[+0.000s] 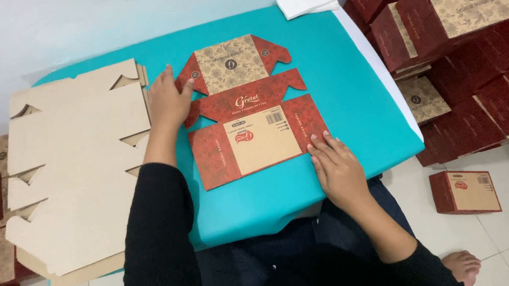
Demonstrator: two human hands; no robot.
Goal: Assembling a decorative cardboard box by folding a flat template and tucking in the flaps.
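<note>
A flat red-and-tan printed cardboard box blank [250,109] lies on the turquoise surface [349,90]. Both hands, left [168,101] and right [338,169], rest open and flat at the blank's edges, gripping nothing. It looks light, stiff, creasable; best held by its flaps.

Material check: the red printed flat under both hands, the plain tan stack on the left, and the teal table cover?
Red printed flat: looks like thin paperboard, printed red with tan panels, creased along fold lines.
Tan stack: the same kind of die-cut board, unprinted matte side up, layered edges showing.
Teal cover: smooth and matte, bent over the table edge; sheet or cloth, cannot tell.
Left hand and right hand press the flat.
</note>
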